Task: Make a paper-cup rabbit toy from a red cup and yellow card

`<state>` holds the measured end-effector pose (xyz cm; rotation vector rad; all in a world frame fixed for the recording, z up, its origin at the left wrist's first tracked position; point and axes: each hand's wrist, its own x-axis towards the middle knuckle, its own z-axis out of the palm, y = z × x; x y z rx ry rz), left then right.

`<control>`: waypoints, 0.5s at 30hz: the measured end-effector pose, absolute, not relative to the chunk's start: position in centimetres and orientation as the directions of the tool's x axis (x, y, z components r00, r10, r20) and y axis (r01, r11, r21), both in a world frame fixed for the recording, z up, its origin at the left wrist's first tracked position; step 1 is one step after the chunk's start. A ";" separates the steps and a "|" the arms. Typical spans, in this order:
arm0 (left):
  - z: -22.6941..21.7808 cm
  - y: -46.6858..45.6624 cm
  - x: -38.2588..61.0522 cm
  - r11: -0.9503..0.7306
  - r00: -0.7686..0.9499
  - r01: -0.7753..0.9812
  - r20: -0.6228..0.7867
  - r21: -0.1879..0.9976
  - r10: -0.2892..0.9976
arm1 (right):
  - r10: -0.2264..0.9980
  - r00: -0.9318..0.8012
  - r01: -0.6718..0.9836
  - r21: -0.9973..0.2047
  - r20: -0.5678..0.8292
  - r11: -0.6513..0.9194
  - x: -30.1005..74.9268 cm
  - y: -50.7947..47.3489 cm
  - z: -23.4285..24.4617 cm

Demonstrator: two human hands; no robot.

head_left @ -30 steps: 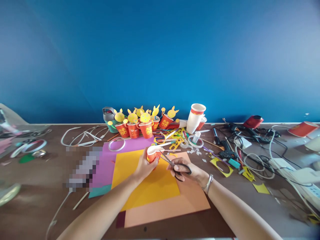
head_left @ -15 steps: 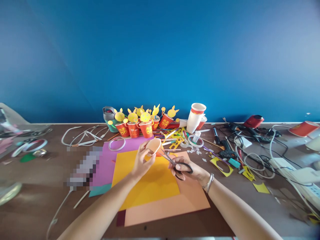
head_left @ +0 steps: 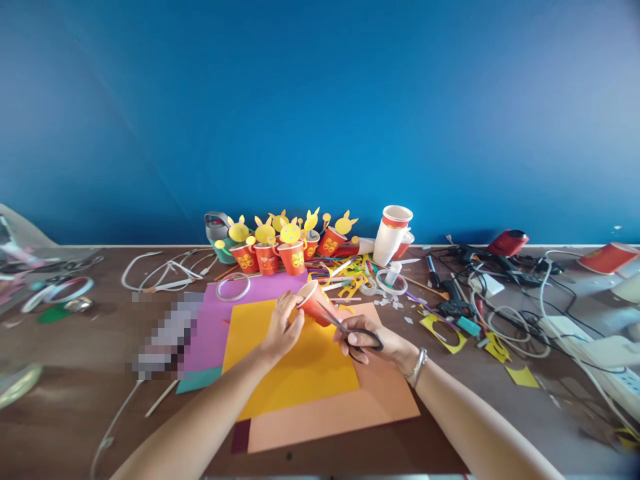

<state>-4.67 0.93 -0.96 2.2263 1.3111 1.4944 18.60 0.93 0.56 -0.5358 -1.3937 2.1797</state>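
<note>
My left hand (head_left: pixel 284 325) grips a red paper cup (head_left: pixel 316 307) by its rim side, with the cup tilted so its mouth points up and to the left. My right hand (head_left: pixel 364 341) is closed round the black handles of a pair of scissors (head_left: pixel 336 321). The blades lie against or just in front of the cup's side; whether they touch it I cannot tell. Beneath both hands lies a yellow paper sheet (head_left: pixel 290 373) on top of a peach sheet (head_left: pixel 335 423).
Red cups with yellow paper rabbit heads (head_left: pixel 291 257) stand in a group at the back. Beside them is a stack of white cups (head_left: pixel 393 237). A glue gun (head_left: pixel 454 300), cables and a power strip (head_left: pixel 620 373) fill the right. A purple sheet (head_left: pixel 200 340) lies left.
The cup has turned in my left hand, so its red side now shows where its open mouth faced me before. The scissors have shifted slightly left.
</note>
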 end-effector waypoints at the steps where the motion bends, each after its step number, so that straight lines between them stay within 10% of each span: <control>1: -1.0 0.9 -4.6 -0.593 0.110 0.575 0.665 0.564 0.739 | 0.595 -0.801 -0.184 -0.917 -0.069 -0.354 18.6 0.9 0.6; 15: -0.5 0.5 -4.4 -0.509 0.029 0.572 0.604 0.644 0.797 | 0.598 -0.802 -0.262 -0.905 0.010 -0.336 18.6 1.1 0.0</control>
